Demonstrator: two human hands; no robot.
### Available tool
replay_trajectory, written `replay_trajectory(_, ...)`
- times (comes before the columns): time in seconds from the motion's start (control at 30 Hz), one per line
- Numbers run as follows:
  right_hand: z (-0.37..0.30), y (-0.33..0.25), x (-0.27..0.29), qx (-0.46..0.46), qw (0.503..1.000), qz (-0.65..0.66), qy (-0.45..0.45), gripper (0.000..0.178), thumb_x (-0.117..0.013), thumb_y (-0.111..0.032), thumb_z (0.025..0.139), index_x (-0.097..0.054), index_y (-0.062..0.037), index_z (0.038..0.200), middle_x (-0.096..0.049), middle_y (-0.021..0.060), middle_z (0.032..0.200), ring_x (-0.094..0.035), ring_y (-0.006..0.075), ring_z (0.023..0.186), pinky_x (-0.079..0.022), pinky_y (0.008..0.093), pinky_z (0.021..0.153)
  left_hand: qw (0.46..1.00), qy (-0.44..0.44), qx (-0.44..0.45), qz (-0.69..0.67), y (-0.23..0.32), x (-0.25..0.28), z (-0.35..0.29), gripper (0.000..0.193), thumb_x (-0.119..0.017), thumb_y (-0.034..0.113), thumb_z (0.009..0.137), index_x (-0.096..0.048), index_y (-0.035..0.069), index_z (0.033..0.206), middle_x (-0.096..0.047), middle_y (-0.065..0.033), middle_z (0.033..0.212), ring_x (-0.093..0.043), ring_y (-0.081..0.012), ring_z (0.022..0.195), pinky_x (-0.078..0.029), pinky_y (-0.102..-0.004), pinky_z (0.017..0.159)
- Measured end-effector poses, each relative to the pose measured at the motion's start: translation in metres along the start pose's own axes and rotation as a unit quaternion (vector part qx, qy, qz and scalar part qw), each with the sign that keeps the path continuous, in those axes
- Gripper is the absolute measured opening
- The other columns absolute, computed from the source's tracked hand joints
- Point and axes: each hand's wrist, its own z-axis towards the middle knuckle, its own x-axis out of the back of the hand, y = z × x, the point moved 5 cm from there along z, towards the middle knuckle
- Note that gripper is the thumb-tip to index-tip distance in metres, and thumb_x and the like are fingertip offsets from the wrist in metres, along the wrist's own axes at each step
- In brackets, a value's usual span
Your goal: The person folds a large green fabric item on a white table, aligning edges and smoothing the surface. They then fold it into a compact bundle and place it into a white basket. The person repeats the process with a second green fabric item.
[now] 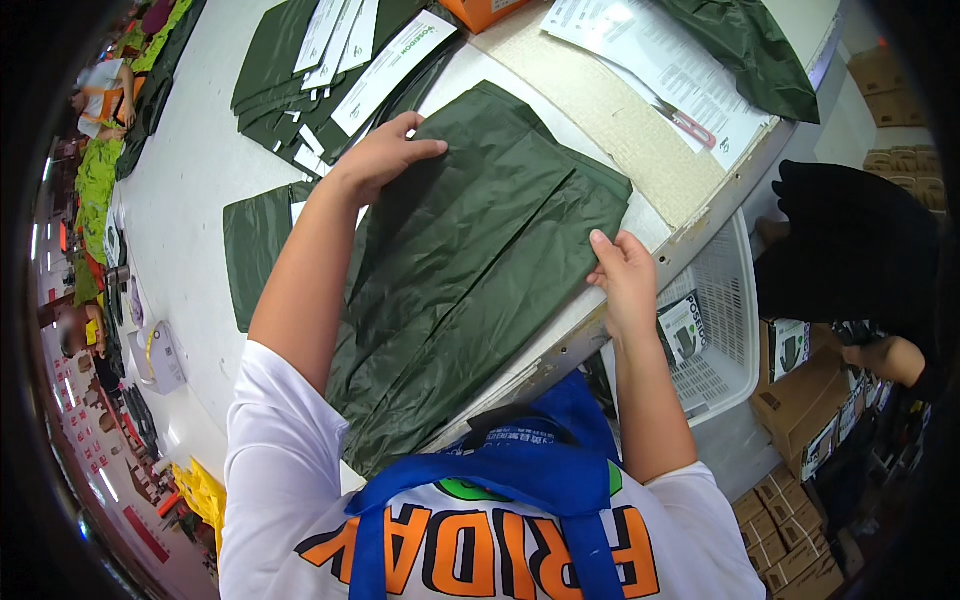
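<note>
A dark green waterproof garment [470,250], folded into a long panel with creases, lies across the table before me. My left hand [385,158] is at its upper left edge, thumb on top of the fabric and the fingers curled at the edge. At the right edge my right hand [625,275] pinches the fabric between thumb and fingers. The garment's lower end reaches the table's front edge, close to my body. Left of it is another folded dark green piece [257,250], partly hidden by my left forearm.
Farther back lie stacked green pieces [270,75] with white printed cards [395,72]. Printed sheets [650,70], a red-handled cutter [690,128] and more green fabric [755,50] are at far right. A white plastic basket [738,300] stands below the edge, near a person in black [850,240] and cartons [790,520].
</note>
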Motion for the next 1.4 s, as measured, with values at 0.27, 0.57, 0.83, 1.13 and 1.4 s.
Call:
replay_trajectory(0.27,-0.034,-0.034,-0.029,0.171,0.985,0.003,-0.021,0.077,-0.055,0.009,0.086,-0.005,-0.0023,0.143,-0.058,0.0159,0.112,-0.06,0.0182,0.094,-0.051,0.031,0.081,0.996,-0.033,-0.075,-0.04,0.029,0.009,-0.037,0.034,-0.057,0.001,0.086,-0.051,0.008,0.119,-0.06,-0.005,0.095,-0.058,-0.0106,0.085,-0.049,-0.0248,0.078)
replay_trajectory(0.57,-0.088,-0.057,-0.027,0.061,0.987,-0.038,-0.14,0.058,-0.06,0.012,0.08,-0.038,0.0087,0.133,-0.057,0.0158,0.116,-0.058,0.0181,0.106,-0.046,0.029,0.091,0.977,-0.151,-0.129,-0.077,0.051,0.033,-0.114,0.053,-0.073,0.0,0.061,-0.06,0.002,0.112,-0.061,-0.003,0.099,-0.058,-0.0115,0.087,-0.049,-0.0229,0.08)
replay_trajectory(0.83,-0.087,-0.056,-0.014,0.177,0.929,-0.279,-0.164,0.017,-0.065,-0.007,0.083,-0.066,-0.0011,0.099,-0.059,0.0061,0.094,-0.055,0.012,0.077,-0.045,0.0256,0.066,0.957,-0.134,-0.13,0.221,0.065,0.039,-0.136,0.033,-0.07,-0.005,0.066,-0.066,0.001,0.099,-0.062,0.0,0.085,-0.057,-0.0085,0.079,-0.047,-0.0236,0.071)
replay_trajectory(1.13,-0.059,0.016,-0.016,-0.116,0.937,0.297,-0.143,0.06,-0.042,-0.046,0.097,-0.034,-0.0033,0.138,-0.048,0.0128,0.128,-0.044,0.0239,0.119,-0.032,0.0392,0.104,0.973,-0.098,-0.209,-0.003,0.04,0.038,-0.159,0.037,-0.06,-0.016,0.07,-0.063,0.001,0.102,-0.058,-0.0017,0.102,-0.055,-0.0099,0.094,-0.046,-0.0229,0.083)
replay_trajectory(1.4,-0.064,0.023,-0.044,-0.069,0.883,0.334,-0.323,0.084,-0.067,-0.04,0.081,-0.026,0.0017,0.141,-0.038,0.0135,0.142,-0.035,0.0276,0.133,-0.026,0.0424,0.111,0.949,-0.061,-0.282,-0.127,0.013,0.059,-0.158,0.049,-0.062,-0.014,0.067,-0.058,0.006,0.111,-0.057,-0.0018,0.109,-0.053,-0.0146,0.107,-0.042,-0.028,0.093)
